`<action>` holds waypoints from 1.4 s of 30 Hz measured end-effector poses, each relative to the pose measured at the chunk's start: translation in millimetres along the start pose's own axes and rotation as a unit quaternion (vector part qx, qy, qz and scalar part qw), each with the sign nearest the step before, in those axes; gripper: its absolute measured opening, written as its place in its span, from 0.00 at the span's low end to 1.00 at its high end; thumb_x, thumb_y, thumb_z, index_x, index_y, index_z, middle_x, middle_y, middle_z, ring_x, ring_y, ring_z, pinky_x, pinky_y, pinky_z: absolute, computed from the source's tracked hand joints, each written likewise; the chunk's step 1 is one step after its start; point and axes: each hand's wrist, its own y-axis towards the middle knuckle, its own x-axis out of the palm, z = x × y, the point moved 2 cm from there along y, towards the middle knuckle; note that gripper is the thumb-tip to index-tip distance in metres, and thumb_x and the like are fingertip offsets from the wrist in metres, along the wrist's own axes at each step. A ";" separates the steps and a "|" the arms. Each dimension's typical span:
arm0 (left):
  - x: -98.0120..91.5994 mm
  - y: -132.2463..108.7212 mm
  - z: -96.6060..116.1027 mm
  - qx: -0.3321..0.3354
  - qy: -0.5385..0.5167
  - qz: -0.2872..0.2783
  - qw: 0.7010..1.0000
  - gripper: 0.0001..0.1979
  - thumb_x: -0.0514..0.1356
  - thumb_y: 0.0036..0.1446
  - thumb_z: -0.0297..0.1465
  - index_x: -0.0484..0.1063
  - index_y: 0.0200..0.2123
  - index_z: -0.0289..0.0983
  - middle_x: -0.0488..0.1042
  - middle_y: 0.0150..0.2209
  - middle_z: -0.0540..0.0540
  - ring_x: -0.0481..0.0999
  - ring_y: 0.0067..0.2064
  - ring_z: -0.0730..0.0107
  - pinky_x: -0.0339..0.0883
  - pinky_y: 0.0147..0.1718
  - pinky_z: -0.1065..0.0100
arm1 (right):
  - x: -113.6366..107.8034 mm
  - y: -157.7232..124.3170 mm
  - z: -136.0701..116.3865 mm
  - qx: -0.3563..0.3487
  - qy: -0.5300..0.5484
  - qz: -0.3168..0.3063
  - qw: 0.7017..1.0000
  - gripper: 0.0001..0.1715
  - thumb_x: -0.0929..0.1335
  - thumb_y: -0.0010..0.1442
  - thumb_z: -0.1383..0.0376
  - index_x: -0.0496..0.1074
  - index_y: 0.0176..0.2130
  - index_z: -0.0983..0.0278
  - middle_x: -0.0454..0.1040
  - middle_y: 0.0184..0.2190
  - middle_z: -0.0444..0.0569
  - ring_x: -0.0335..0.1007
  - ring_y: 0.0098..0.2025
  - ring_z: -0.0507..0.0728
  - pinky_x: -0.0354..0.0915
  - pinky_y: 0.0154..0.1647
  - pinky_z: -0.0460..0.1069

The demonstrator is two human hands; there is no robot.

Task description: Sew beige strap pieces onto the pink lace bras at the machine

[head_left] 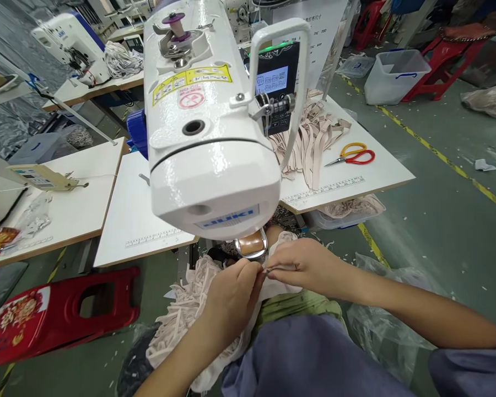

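Your left hand (233, 295) and right hand (306, 264) pinch beige fabric (275, 288), grip closed. They sit over your lap (310, 347), short of the surface (386, 171) edge.

It's a sewing workshop: JUKI machine (215, 176), scissors (353, 156), seemingly cloth straps (182, 314).

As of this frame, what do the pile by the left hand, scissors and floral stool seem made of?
Pile: probably fabric, matte; it hangs in limp strands. Scissors: blades likely metal, grey; handles perhaps plastic-coated, smooth red and yellow. Stool: probably moulded plastic, glossy, with rounded edges and highlights.
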 end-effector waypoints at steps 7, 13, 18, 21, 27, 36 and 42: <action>8.4 -1.0 -5.4 -0.077 -0.016 0.063 0.995 0.14 0.49 0.70 0.33 0.68 0.32 0.38 0.74 0.26 0.52 0.73 0.25 0.71 0.57 0.23 0.70 | -0.8 13.9 5.1 -0.022 -0.063 0.111 0.992 0.10 0.65 0.62 0.66 0.76 0.33 0.62 0.74 0.28 0.45 0.67 0.32 0.52 0.54 0.31 0.46; 16.3 -11.9 -30.5 0.055 0.138 0.201 0.968 0.10 0.53 0.68 0.25 0.70 0.49 0.38 0.73 0.24 0.53 0.70 0.25 0.70 0.57 0.25 0.69 | -19.3 52.7 -0.7 0.066 -0.080 0.015 0.994 0.15 0.65 0.55 0.68 0.61 0.19 0.64 0.57 0.17 0.40 0.48 0.22 0.48 0.43 0.26 0.48; 17.8 -12.2 -41.9 0.138 0.171 0.193 0.956 0.16 0.50 0.67 0.21 0.66 0.55 0.34 0.74 0.27 0.50 0.70 0.26 0.68 0.60 0.27 0.67 | -21.3 55.4 -10.0 0.068 -0.137 0.012 0.988 0.21 0.63 0.55 0.69 0.47 0.18 0.63 0.46 0.15 0.39 0.39 0.20 0.49 0.39 0.25 0.51; 12.4 -6.6 -34.8 0.133 0.191 0.176 0.956 0.14 0.47 0.68 0.24 0.66 0.53 0.34 0.70 0.22 0.52 0.68 0.23 0.68 0.58 0.23 0.67 | -16.7 48.6 -8.3 0.051 -0.158 0.035 0.986 0.19 0.64 0.57 0.68 0.55 0.18 0.63 0.54 0.16 0.40 0.45 0.21 0.50 0.42 0.25 0.50; 4.8 -1.0 -21.2 0.058 0.226 0.117 0.965 0.15 0.45 0.67 0.24 0.68 0.50 0.34 0.67 0.20 0.53 0.67 0.21 0.67 0.50 0.19 0.64 | 4.9 23.0 8.8 -0.100 -0.236 0.251 0.934 0.12 0.64 0.66 0.63 0.77 0.43 0.58 0.72 0.42 0.53 0.65 0.44 0.60 0.60 0.45 0.54; -7.0 10.6 -51.9 0.226 0.207 0.085 0.948 0.18 0.47 0.61 0.19 0.66 0.51 0.36 0.68 0.21 0.54 0.66 0.20 0.69 0.50 0.20 0.67 | 24.7 13.8 19.6 -0.003 -0.077 0.247 0.966 0.14 0.62 0.68 0.63 0.75 0.47 0.59 0.73 0.33 0.48 0.71 0.35 0.54 0.65 0.35 0.48; -2.9 10.9 -20.9 0.138 0.218 0.115 0.959 0.14 0.46 0.63 0.21 0.68 0.47 0.33 0.69 0.19 0.52 0.68 0.19 0.67 0.52 0.18 0.65 | 34.5 4.8 35.4 0.057 -0.002 0.247 0.967 0.22 0.64 0.62 0.64 0.68 0.55 0.59 0.73 0.39 0.52 0.69 0.31 0.56 0.70 0.31 0.51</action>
